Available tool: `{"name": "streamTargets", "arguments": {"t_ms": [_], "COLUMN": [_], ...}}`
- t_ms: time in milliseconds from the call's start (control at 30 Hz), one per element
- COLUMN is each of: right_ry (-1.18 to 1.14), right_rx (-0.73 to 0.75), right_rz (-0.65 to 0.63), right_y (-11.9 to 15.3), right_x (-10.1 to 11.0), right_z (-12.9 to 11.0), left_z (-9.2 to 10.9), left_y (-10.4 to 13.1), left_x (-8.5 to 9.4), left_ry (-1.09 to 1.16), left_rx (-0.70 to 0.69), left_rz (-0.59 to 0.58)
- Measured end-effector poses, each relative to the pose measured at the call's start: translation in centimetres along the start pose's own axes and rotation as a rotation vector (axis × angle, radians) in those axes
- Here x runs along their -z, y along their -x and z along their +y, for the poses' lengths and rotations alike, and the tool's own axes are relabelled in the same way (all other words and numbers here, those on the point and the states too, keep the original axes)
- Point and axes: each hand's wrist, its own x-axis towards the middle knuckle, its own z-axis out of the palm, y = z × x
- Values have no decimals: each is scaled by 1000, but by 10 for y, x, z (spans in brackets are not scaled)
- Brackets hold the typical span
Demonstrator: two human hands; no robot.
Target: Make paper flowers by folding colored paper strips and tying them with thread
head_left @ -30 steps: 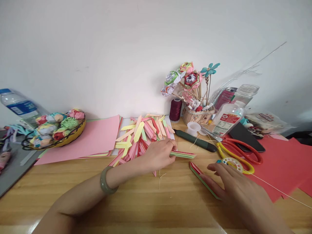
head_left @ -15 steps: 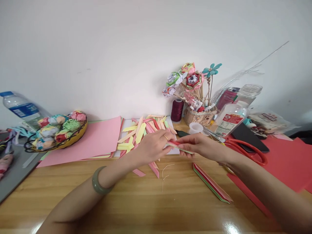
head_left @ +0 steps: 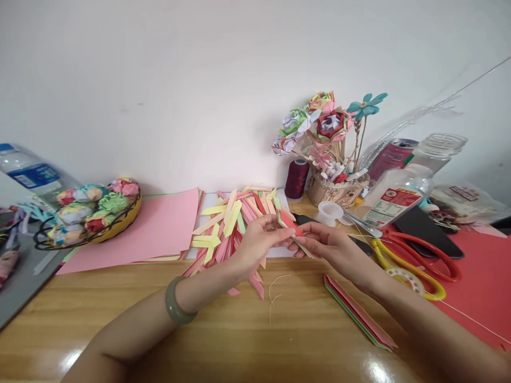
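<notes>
Between my two hands is a small stack of folded paper strips (head_left: 290,223), red on top with green and white edges. My left hand (head_left: 263,234) pinches its near-left side with thumb and fingers. My right hand (head_left: 319,239) grips the lower right end, fingers wrapped beneath. Just behind my left hand lies a pile of folded paper strips (head_left: 229,215) in pink, yellow, peach and green. Below my right hand a second nested stack of folded strips (head_left: 357,314), pink, red and green, rests on the table (head_left: 223,340). A thin piece of string (head_left: 271,298) lies in front.
Pink paper sheets (head_left: 159,229) and a basket of paper flowers (head_left: 138,210) are at left. Right of the hands stand a maroon thread spool (head_left: 297,180), a flower holder (head_left: 337,192), and bottles (head_left: 393,199). Scissors (head_left: 423,255) lie on red paper (head_left: 483,271).
The strip stack has tilted steeper, showing more of its red face. My left hand has shifted from over its upper end to its near side. The view has swung slightly left.
</notes>
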Motion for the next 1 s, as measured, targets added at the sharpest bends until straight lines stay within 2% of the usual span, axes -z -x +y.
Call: {"name": "streamTargets", "arguments": {"t_ms": [67, 167, 300, 400, 600, 733, 800, 933, 1000], "right_ry": [-34, -55, -6, 66, 290, 772, 933, 907, 859], "right_rx": [-9, -32, -41, -29, 3, 7, 12, 113, 160], "right_rz": [-30, -34, 13, 59, 189, 314, 348, 432, 488], "right_y": [0, 2, 5, 7, 7, 8, 9, 12, 12], "right_x": [0, -1, -2, -3, 3, 10, 13, 15, 15], "right_z": [2, 2, -3, -5, 2, 5, 5, 4, 3], "left_z": [-2, -3, -5, -6, -2, -3, -5, -8, -7], "left_y": [2, 3, 3, 1, 1, 1, 0, -2, -2], "left_x": [0, -1, -2, -2, 0, 2, 2, 4, 5], "left_ry": [-28, -67, -45, 15, -7, -37, -51, -156, -275], "left_rx": [-10, -35, -33, -36, -61, -12, 27, 35, -27], "left_rz": [-41, -43, -64, -19, 63, 72, 46, 25, 62]}}
